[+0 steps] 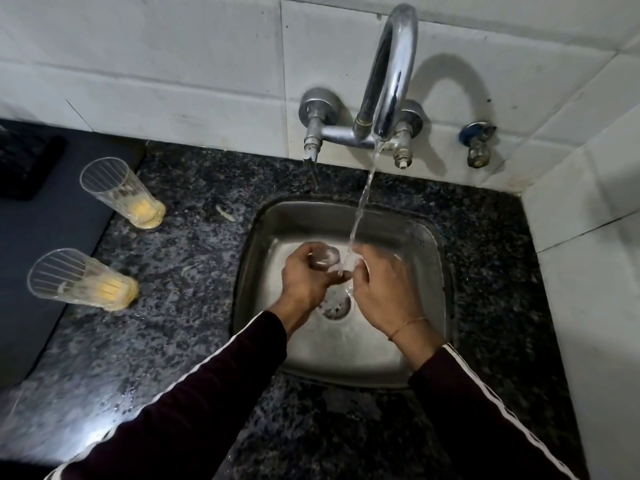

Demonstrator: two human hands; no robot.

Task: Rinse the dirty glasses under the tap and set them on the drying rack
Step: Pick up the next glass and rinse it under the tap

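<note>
Over the steel sink (429, 306), the left hand (306, 275) curls its fingers round a clear glass (325, 258) lying on its side, base toward the camera, under the tap (391, 74). The right hand (384, 292), fingers bent, touches the glass's mouth end where the running water (360, 209) falls. Two ribbed glasses with yellow residue, far (121, 192) and near (79, 278), stand on the granite counter (194, 244), left of the sink.

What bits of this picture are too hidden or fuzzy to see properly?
- Glass in the sink, head view: the left hand wraps it, and clear glass blurs into running water, so its rim and cleanliness are unclear.
- Right hand: fingers are motion-blurred; whether they grip the glass cannot be told.
- Drying rack: not identifiable; a dark object is cut by the left edge.
- Drain: partly behind the hands.
</note>
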